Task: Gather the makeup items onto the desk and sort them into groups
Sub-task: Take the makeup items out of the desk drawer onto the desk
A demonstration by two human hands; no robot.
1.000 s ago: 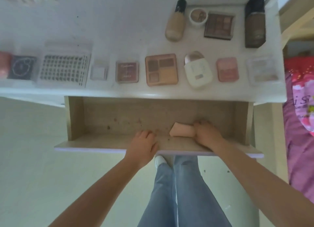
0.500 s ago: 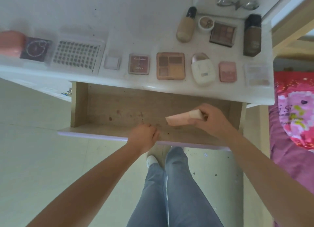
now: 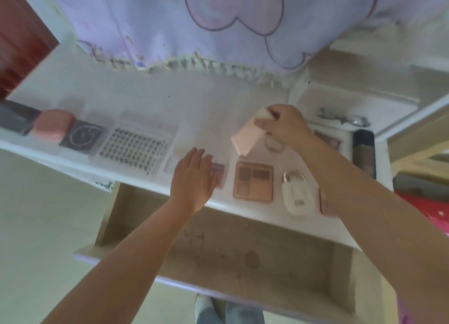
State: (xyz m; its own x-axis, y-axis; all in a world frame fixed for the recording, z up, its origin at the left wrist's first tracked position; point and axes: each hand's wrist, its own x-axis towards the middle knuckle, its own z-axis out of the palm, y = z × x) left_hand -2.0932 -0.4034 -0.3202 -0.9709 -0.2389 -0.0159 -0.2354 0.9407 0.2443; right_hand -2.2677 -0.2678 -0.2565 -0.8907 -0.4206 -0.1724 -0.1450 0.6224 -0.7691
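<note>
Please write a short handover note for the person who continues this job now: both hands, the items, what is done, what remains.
Right hand pinches the pink sponge above the desk.
Left hand is open over the desk's front edge, holding nothing.
Done: palettes and cases lie in a row on the desk; the visible part of the drawer holds no items.
Left: set the sponge down in a group; probably close the drawer.
</note>
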